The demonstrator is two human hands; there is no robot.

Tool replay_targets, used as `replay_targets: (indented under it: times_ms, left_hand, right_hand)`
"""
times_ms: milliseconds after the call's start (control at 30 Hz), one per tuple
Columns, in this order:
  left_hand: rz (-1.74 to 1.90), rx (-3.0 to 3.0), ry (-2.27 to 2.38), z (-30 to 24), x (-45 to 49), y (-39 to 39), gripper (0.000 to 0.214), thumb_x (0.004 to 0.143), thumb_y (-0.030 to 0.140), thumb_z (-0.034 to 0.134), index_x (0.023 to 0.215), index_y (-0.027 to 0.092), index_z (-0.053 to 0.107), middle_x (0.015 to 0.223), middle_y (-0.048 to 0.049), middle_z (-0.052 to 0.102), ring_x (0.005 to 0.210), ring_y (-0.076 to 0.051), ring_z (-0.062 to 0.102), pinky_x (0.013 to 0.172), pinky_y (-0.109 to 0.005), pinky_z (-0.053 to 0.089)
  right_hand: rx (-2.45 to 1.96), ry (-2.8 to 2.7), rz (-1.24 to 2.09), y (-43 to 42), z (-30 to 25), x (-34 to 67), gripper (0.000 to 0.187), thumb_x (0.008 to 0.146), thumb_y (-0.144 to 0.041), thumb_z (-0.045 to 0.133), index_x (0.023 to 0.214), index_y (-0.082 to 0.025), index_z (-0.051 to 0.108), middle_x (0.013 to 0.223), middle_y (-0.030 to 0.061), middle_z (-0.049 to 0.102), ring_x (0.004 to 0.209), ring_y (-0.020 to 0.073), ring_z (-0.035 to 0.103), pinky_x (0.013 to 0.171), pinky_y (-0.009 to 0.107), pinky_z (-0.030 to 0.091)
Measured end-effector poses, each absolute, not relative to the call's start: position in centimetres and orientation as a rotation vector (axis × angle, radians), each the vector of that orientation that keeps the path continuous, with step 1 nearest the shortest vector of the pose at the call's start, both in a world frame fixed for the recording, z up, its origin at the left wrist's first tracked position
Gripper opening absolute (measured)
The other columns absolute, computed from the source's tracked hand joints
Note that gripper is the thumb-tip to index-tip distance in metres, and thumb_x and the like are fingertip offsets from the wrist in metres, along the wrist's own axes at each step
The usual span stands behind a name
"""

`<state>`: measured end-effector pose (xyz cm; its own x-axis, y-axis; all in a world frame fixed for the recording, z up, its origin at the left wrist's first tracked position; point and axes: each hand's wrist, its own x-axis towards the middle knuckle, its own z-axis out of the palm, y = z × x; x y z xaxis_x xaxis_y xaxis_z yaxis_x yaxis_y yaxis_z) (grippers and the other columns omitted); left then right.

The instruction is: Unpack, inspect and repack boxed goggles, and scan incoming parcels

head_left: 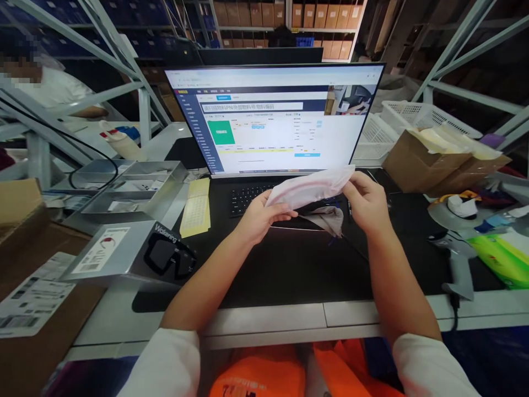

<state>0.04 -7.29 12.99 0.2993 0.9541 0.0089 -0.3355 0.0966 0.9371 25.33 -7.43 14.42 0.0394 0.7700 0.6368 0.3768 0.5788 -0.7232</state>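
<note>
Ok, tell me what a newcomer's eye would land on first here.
The lit monitor at the centre back stands out first, glowing over a dark desk mat. Before it, the left hand and right hand hold a pale pink pouch by its ends above the keyboard. At the left, a grey box bears a picture of black goggles.

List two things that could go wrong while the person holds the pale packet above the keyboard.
1. The pale packet is held only at its ends by the left hand and right hand; it could slip onto the keyboard and press keys.
2. The scanner lies near the edge of the desk; a passing elbow might knock it off.
</note>
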Motion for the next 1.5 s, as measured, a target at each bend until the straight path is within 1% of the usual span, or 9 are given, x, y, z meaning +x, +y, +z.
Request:
replay_targets:
  times_ms: [133, 300, 433, 533, 667, 833, 1000, 1267, 1500]
  left_hand:
    - [1.107, 1.076, 0.767, 13.1, -0.1, -7.1, 0.053, 0.066, 0.029, 0.088, 0.110, 0.012, 0.064, 0.081, -0.0040, 0.076, 0.071, -0.020, 0.077, 0.065, -0.023, 0.059]
    - [1.092, 1.119, 0.769, 13.0, -0.1, -7.1, 0.054, 0.067, 0.030, 0.088, 0.112, 0.012, 0.064, 0.084, -0.0055, 0.077, 0.075, -0.021, 0.078, 0.066, -0.024, 0.059]
    - [1.101, 1.157, 0.727, 12.7, 0.0, -7.1, 0.064, 0.070, 0.040, 0.089, 0.122, 0.015, 0.061, 0.101, -0.0084, 0.077, 0.085, -0.023, 0.079, 0.070, -0.026, 0.059]
    - [1.114, 1.212, 0.687, 12.1, -0.2, -7.1, 0.082, 0.079, 0.057, 0.081, 0.143, 0.017, 0.049, 0.111, -0.0119, 0.075, 0.087, -0.025, 0.078, 0.071, -0.029, 0.059]
    - [1.082, 1.436, 0.774, 11.0, -0.7, -7.0, 0.096, 0.090, 0.071, 0.061, 0.161, 0.016, 0.026, 0.092, -0.0082, 0.075, 0.073, -0.021, 0.074, 0.063, -0.029, 0.055]
    - [1.130, 1.651, 0.907, 10.2, -0.7, -7.0, 0.083, 0.099, 0.070, 0.044, 0.162, 0.017, 0.030, 0.068, -0.0007, 0.067, 0.064, -0.017, 0.065, 0.063, -0.029, 0.050]
    - [1.273, 1.515, 0.896, 10.4, -0.2, -6.6, 0.087, 0.097, 0.074, 0.043, 0.158, 0.012, 0.036, 0.057, 0.0018, 0.059, 0.052, -0.016, 0.056, 0.054, -0.029, 0.046]
    - [1.221, 1.620, 0.858, 10.6, -0.4, -6.7, 0.083, 0.099, 0.072, 0.040, 0.153, 0.009, 0.044, 0.067, -0.0013, 0.061, 0.059, -0.016, 0.057, 0.061, -0.030, 0.048]
    - [0.935, 2.021, 0.994, 10.3, -1.1, -7.0, 0.073, 0.106, 0.060, 0.030, 0.166, 0.019, 0.020, 0.091, -0.0083, 0.073, 0.074, -0.022, 0.066, 0.077, -0.035, 0.051]
  right_hand:
    - [-1.081, -1.720, 0.415, -7.5, 14.9, 26.2, 0.029, 0.095, -0.042, 0.063, 0.083, -0.019, 0.076, 0.094, 0.0054, 0.072, 0.095, 0.0234, 0.067, 0.088, 0.037, 0.051]
    - [-1.097, -1.722, 0.595, -7.3, 14.5, 26.2, 0.034, 0.086, -0.043, 0.076, 0.111, -0.021, 0.078, 0.113, 0.0067, 0.075, 0.106, 0.0265, 0.068, 0.093, 0.039, 0.053]
    - [-1.064, -1.658, 0.693, -6.8, 14.2, 26.0, 0.039, 0.084, -0.047, 0.077, 0.111, -0.019, 0.078, 0.112, 0.0073, 0.076, 0.106, 0.0274, 0.069, 0.094, 0.040, 0.053]
    - [-1.087, -1.666, 0.669, -6.6, 14.2, 25.9, 0.036, 0.088, -0.050, 0.071, 0.104, -0.019, 0.080, 0.110, 0.0070, 0.076, 0.106, 0.0278, 0.069, 0.094, 0.039, 0.052]
    - [-1.201, -1.723, 0.569, -6.4, 14.0, 25.7, 0.037, 0.092, -0.052, 0.063, 0.091, -0.018, 0.080, 0.101, 0.0066, 0.076, 0.098, 0.0269, 0.068, 0.089, 0.039, 0.050]
    - [-1.188, -1.596, 0.747, -6.2, 13.5, 25.2, 0.042, 0.088, -0.058, 0.066, 0.087, -0.018, 0.077, 0.093, 0.0053, 0.075, 0.097, 0.0271, 0.068, 0.086, 0.036, 0.050]
    - [-1.167, -1.710, 0.504, -6.5, 14.0, 25.2, 0.042, 0.090, -0.057, 0.063, 0.076, -0.019, 0.074, 0.097, 0.0077, 0.073, 0.094, 0.0252, 0.067, 0.082, 0.034, 0.047]
    - [-1.211, -1.793, 0.639, -6.2, 13.8, 25.8, 0.038, 0.089, -0.054, 0.063, 0.083, -0.019, 0.076, 0.099, 0.0074, 0.072, 0.093, 0.0259, 0.065, 0.087, 0.037, 0.048]
    - [-1.042, -1.341, 0.877, -5.5, 12.9, 25.2, 0.031, 0.078, -0.051, 0.078, 0.084, -0.020, 0.079, 0.090, 0.0048, 0.075, 0.093, 0.0246, 0.068, 0.087, 0.036, 0.052]
